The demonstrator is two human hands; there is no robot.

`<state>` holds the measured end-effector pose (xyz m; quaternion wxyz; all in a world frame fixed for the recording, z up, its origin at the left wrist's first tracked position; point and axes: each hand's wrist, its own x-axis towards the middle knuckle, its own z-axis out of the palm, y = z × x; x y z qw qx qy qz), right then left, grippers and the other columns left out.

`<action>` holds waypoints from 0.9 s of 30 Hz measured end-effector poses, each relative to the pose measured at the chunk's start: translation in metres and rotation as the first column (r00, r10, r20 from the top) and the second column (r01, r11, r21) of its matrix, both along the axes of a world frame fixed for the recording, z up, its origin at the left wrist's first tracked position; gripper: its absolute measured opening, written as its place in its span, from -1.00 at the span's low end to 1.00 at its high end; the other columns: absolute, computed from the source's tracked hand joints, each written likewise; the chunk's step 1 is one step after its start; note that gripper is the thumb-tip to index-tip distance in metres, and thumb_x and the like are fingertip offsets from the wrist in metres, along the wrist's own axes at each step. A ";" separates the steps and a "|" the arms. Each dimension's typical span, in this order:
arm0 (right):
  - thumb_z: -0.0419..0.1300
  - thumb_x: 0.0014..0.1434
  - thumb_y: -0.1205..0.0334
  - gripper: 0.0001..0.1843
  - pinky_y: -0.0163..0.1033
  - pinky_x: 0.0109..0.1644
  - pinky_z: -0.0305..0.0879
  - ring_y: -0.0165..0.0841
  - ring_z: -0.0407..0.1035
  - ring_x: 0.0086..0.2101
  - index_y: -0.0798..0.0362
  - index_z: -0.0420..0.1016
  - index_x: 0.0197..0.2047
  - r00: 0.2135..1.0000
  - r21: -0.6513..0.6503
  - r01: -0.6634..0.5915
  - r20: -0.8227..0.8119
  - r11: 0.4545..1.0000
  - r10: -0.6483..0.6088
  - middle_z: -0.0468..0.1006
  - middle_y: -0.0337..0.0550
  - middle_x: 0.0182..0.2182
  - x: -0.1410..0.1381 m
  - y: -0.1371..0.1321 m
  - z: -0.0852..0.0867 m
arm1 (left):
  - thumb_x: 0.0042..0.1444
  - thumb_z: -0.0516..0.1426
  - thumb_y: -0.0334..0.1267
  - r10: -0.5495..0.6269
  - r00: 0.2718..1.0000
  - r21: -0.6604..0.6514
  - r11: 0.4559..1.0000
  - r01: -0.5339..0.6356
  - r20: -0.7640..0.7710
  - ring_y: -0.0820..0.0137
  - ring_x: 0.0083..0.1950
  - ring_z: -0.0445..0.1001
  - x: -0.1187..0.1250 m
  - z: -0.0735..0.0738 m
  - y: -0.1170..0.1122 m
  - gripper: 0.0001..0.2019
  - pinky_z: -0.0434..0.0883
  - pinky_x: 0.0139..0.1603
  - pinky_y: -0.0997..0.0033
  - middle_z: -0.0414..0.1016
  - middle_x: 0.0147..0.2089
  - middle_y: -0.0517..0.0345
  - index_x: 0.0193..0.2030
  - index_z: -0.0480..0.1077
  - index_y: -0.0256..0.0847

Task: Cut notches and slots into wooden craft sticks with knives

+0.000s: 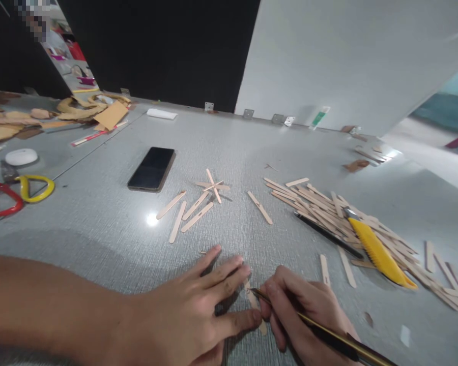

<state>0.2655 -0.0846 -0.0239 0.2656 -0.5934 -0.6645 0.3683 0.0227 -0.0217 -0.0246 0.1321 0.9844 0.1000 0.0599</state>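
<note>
My left hand point(202, 310) lies with its fingers spread on the grey table. Its fingertips and thumb touch a wooden craft stick point(253, 301) and pin it down. Between the fingers and thumb of my right hand point(305, 305) is a black-and-gold pencil point(328, 335). The pencil's tip rests at the craft stick, by small dark marks near its upper part. Beyond my hands, another marked craft stick point(260, 208) lies alone. Left of that are several loose sticks point(196, 217) and a small star-like assembly of crossed sticks point(213, 186).
A heap of craft sticks point(320, 208) lies to the right, with a yellow-handled cutter point(377, 249) and a black pen-like tool point(328, 235) on it. A phone point(152, 169), red-and-yellow-handled pliers point(36, 188) and a white mouse point(22, 157) are on the left. Black and white panels point(168, 51) stand behind.
</note>
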 end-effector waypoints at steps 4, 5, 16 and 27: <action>-0.04 0.58 -0.01 -0.50 -0.34 -0.51 0.19 -0.48 0.30 -0.62 -0.07 0.26 -0.44 1.000 0.019 -0.015 -0.013 1.000 0.016 0.39 -0.40 -0.66 0.000 0.001 0.000 | 0.46 0.01 -0.18 0.002 1.000 0.003 1.000 -0.002 0.028 -0.17 0.59 0.00 0.000 0.000 0.000 -0.44 0.11 0.49 -0.40 0.12 0.53 -0.42 0.55 0.12 -0.15; -0.04 0.58 0.00 -0.50 -0.34 -0.50 0.20 -0.48 0.31 -0.62 -0.06 0.26 -0.43 1.000 0.015 -0.021 -0.016 1.000 0.021 0.40 -0.39 -0.65 0.000 0.001 0.000 | 0.46 0.02 -0.18 0.002 0.999 0.004 1.000 -0.002 0.033 -0.17 0.59 0.01 0.000 0.000 0.000 -0.44 0.12 0.49 -0.39 0.12 0.53 -0.42 0.55 0.12 -0.15; 0.01 0.55 0.13 -0.58 -0.30 -0.52 0.07 -0.47 0.17 -0.60 -0.07 0.16 -0.41 0.991 0.156 -0.083 0.121 0.984 0.064 0.28 -0.42 -0.59 0.000 0.000 -0.002 | 0.44 0.04 -0.19 0.002 1.000 -0.006 1.000 -0.002 0.029 -0.19 0.58 0.02 -0.001 0.004 -0.001 -0.47 0.11 0.49 -0.40 0.13 0.53 -0.41 0.51 0.18 -0.18; 0.02 0.54 0.19 -0.61 -0.30 -0.51 0.11 -0.46 0.22 -0.60 -0.07 0.15 -0.41 0.980 0.267 -0.088 0.194 0.960 0.036 0.31 -0.40 -0.57 -0.006 -0.002 -0.002 | 0.46 0.00 -0.15 -0.021 1.000 0.124 0.992 0.019 0.015 -0.25 0.56 0.07 0.002 0.002 -0.004 -0.41 0.15 0.45 -0.46 0.15 0.51 -0.47 0.53 0.07 -0.33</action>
